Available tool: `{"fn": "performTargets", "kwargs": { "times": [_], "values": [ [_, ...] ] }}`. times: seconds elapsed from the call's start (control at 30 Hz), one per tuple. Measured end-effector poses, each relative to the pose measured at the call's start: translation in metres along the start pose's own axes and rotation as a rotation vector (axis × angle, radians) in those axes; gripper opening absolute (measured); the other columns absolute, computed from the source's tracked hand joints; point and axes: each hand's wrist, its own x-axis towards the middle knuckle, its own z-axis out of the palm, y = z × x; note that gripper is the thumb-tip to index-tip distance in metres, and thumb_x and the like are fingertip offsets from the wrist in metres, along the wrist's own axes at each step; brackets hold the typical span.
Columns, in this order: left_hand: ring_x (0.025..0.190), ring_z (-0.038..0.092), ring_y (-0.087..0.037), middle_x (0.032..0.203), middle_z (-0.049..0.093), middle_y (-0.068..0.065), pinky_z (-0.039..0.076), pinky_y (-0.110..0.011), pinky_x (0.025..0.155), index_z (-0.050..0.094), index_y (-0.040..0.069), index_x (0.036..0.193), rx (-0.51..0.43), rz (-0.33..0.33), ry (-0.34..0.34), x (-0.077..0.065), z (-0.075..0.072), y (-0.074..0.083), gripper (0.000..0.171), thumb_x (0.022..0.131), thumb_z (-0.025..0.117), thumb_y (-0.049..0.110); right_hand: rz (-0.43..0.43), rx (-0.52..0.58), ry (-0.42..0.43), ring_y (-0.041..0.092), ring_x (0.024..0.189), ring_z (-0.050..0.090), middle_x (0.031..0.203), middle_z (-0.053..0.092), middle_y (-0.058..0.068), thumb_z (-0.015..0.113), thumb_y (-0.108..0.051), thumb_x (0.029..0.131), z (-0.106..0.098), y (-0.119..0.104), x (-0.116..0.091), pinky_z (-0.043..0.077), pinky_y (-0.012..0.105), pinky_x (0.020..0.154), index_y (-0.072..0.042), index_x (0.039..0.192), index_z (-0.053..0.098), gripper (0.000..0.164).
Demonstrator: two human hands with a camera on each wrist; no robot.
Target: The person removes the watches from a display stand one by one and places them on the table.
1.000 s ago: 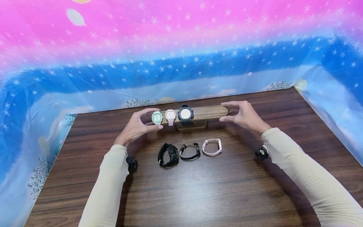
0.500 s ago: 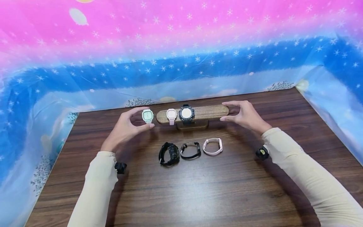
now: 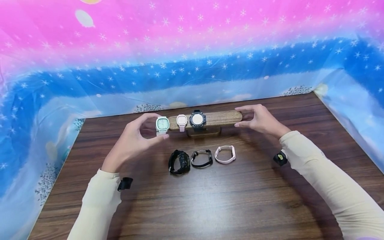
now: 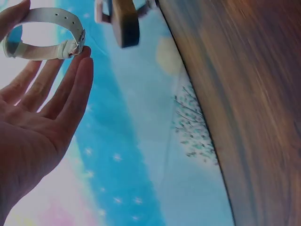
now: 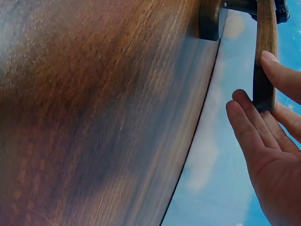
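My left hand (image 3: 130, 141) holds a mint green watch (image 3: 163, 123) between thumb and fingers, at the left end of a wooden watch stand (image 3: 222, 118). The left wrist view shows the watch's strap (image 4: 51, 16) buckled into a loop, apart from the stand's bar (image 4: 125, 28). On that bar sit a pale pink watch (image 3: 181, 120) and a black watch with a round, bright face (image 3: 197, 119). At the other end, my right hand (image 3: 261, 120) grips the bar, its thumb (image 5: 270, 57) on one side and fingers around the tip.
Nearer me on the dark wood table (image 3: 210, 203) lie a chunky black watch (image 3: 180, 162), a slim black band (image 3: 202, 158) and a pale pink band (image 3: 225, 154) in a row. A patterned cloth backdrop (image 3: 192, 76) rises behind the table and along its sides.
The left hand has drawn the mint green watch leftward off the bar's end, then brought it slightly back right and closer to me. The right hand stays at the other end.
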Motion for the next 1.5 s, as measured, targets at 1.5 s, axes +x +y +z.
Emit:
{"fn": "performTargets", "kwargs": {
  "times": [1.5],
  "values": [
    [0.057,0.05,-0.009,0.094,0.07,0.01,0.033,-0.025,0.042,0.072,0.026,0.11,0.64,0.154,-0.253,-0.09,0.08,0.017,0.049,0.072,0.087,0.052,-0.018,-0.069,0.053,0.03,0.112,0.066,0.131,0.065,0.018,0.088,-0.017,0.081,0.002,0.003,0.001,0.051,0.046,0.098,-0.004,0.133,0.066,0.058]
  ]
}}
